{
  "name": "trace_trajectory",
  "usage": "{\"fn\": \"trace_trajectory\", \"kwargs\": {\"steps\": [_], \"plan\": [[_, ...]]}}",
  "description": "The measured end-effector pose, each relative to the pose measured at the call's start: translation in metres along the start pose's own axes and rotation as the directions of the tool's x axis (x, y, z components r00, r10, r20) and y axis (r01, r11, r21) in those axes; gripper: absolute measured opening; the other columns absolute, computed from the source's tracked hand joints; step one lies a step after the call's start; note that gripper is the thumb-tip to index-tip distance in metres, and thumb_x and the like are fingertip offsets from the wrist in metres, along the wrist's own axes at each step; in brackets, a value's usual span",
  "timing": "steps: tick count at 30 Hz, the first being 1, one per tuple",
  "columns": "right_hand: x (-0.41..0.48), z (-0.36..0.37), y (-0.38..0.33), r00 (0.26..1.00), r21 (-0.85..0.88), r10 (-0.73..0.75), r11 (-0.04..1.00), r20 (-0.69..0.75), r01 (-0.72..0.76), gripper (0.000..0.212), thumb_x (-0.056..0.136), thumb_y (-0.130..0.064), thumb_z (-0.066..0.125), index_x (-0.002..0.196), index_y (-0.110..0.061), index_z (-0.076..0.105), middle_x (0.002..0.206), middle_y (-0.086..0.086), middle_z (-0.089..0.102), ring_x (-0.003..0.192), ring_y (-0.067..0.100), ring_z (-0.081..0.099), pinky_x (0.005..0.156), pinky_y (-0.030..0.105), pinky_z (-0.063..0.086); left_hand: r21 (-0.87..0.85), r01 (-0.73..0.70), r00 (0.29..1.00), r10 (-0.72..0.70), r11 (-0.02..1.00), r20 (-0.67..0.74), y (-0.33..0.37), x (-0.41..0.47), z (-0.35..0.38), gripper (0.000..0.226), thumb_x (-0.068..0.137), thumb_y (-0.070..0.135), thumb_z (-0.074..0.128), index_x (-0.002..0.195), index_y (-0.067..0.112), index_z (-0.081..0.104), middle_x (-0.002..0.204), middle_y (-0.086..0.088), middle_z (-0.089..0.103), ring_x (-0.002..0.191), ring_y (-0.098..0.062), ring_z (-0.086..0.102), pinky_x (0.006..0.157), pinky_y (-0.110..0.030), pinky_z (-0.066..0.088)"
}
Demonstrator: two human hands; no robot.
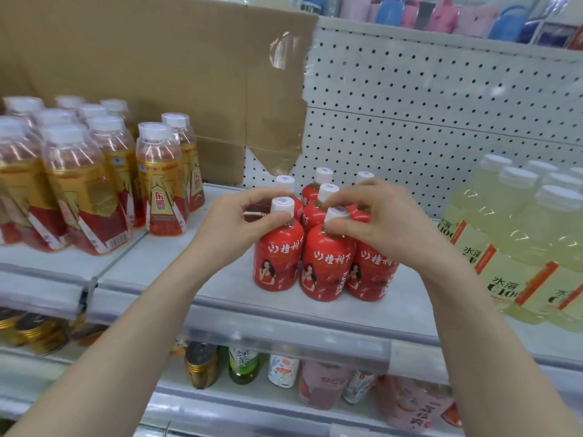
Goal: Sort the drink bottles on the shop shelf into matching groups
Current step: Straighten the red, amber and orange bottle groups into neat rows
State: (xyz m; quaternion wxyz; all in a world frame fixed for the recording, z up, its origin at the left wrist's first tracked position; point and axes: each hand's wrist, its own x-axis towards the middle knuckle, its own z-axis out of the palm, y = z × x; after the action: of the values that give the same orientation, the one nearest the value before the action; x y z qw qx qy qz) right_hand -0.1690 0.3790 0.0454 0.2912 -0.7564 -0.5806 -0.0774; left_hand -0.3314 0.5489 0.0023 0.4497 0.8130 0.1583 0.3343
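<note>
Hands: the left hand (249, 222) is curled round the neck of the near-left red bottle (277, 260). The right hand (378, 219) pinches the cap of the near-middle red bottle (328, 266) with thumb and fingertips.
Task's things: the red bottles (318, 212) stand as one tight cluster in the middle of the shelf (157, 266), between two other groups.
Left group: the gold-label bottles (161, 184) are packed together at the left, well apart from the red ones.
Right group: the pale yellow bottles (504, 247) stand at the right, near the red cluster.
Done so far: judging by how things lie, each of the three kinds already sits in its own block, with no stray seen among them.
Left to do: probably only squaring up the red cluster. Its near row is uneven, and the two held bottles look like the ones being set in line.
Count, red: three in the near row and at least four behind, some partly hidden.
Count, gold-label: ten caps in view, with the group running off the left edge.
Count, pale yellow: at least five, cut by the right edge.
Background: a cardboard sheet (157, 74) leans behind the left group. A lower shelf (284, 402) holds mixed cans and bottles.
</note>
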Motion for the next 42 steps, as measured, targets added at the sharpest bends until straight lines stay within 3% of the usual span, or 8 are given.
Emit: {"fn": "trace_trajectory", "kwargs": {"steps": [8,10,15,20,24,30,35,42], "plan": [[0.004,-0.009,0.000,0.985,0.017,0.086,0.996,0.151,-0.089,0.029,0.078,-0.045,0.079,0.106,-0.050,0.072,0.100,-0.029,0.067,0.094,-0.009,0.059,0.078,0.021,0.048,0.013,-0.011,1.000,0.011,1.000,-0.002,0.001,-0.002,0.000,0.030,0.086,0.021,0.075,0.115,0.028,0.071,0.097,0.025,0.069,0.088,0.014,0.063,0.073,-0.006,0.048],[0.006,-0.010,-0.006,0.976,0.001,0.118,0.993,0.184,-0.120,0.028,0.075,-0.053,0.076,0.102,-0.055,0.069,0.096,-0.036,0.063,0.092,-0.014,0.057,0.072,0.015,0.043,0.032,-0.037,0.999,0.036,0.999,0.018,-0.001,-0.002,-0.002,0.034,0.085,0.024,0.076,0.118,0.030,0.070,0.102,0.021,0.071,0.093,0.009,0.065,0.084,-0.017,0.054],[0.028,0.001,-0.049,0.986,0.171,0.138,0.978,-0.091,-0.121,0.015,0.087,-0.044,0.067,0.100,-0.052,0.066,0.096,-0.026,0.070,0.088,-0.007,0.063,0.070,0.019,0.046,0.376,-0.194,0.976,0.215,0.906,-0.013,-0.023,-0.006,-0.045,0.052,0.088,0.041,0.068,0.137,0.028,0.057,0.127,0.010,0.064,0.117,-0.002,0.054,0.101,-0.028,0.046],[0.089,0.066,-0.117,0.973,0.199,0.085,0.979,-0.214,-0.042,0.032,0.095,-0.025,0.068,0.126,-0.031,0.065,0.104,-0.010,0.071,0.087,0.000,0.065,0.078,0.007,0.048,0.692,-0.220,0.798,0.535,0.687,-0.278,-0.037,-0.014,-0.161,0.035,0.092,0.022,0.065,0.126,0.014,0.066,0.122,-0.006,0.063,0.116,-0.025,0.053,0.103,-0.021,0.032],[0.150,0.135,-0.160,0.983,0.161,0.085,0.985,-0.161,-0.058,0.050,0.095,-0.039,0.064,0.142,-0.025,0.051,0.112,-0.004,0.065,0.103,0.015,0.063,0.093,0.036,0.052,0.764,-0.163,0.848,0.484,0.624,-0.215,-0.049,-0.008,-0.253,0.039,0.093,0.021,0.066,0.131,0.016,0.062,0.129,-0.004,0.061,0.123,-0.028,0.049,0.105,-0.036,0.038],[0.176,0.179,-0.187,0.951,0.243,0.302,0.929,-0.070,-0.278,0.051,0.100,-0.047,0.053,0.144,-0.027,0.039,0.087,-0.013,0.058,0.087,0.011,0.059,0.065,0.020,0.040,0.823,-0.306,0.898,0.432,0.479,0.082,-0.069,0.005,-0.284,0.048,0.095,0.045,0.045,0.129,0.017,0.065,0.127,-0.002,0.066,0.113,-0.028,0.061,0.100,-0.041,0.043],[0.149,0.168,-0.209,0.944,0.109,0.314,0.947,-0.098,-0.303,0.043,0.101,-0.052,0.048,0.138,-0.033,0.040,0.094,-0.009,0.064,0.099,0.021,0.064,0.084,0.040,0.052,0.780,-0.360,0.891,0.438,0.512,0.124,-0.071,0.009,-0.291,0.052,0.092,0.051,0.043,0.128,0.021,0.065,0.122,0.000,0.068,0.104,-0.029,0.065,0.091,-0.044,0.050],[0.115,0.163,-0.233,0.953,0.213,0.287,0.941,-0.097,-0.262,0.038,0.092,-0.053,0.063,0.124,-0.037,0.049,0.093,-0.015,0.068,0.082,-0.001,0.065,0.073,0.020,0.052,0.803,-0.305,0.927,0.352,0.513,0.128,-0.056,0.014,-0.288,0.049,0.093,0.053,0.047,0.130,0.022,0.056,0.117,0.001,0.068,0.101,-0.030,0.065,0.076,-0.039,0.047]]}}
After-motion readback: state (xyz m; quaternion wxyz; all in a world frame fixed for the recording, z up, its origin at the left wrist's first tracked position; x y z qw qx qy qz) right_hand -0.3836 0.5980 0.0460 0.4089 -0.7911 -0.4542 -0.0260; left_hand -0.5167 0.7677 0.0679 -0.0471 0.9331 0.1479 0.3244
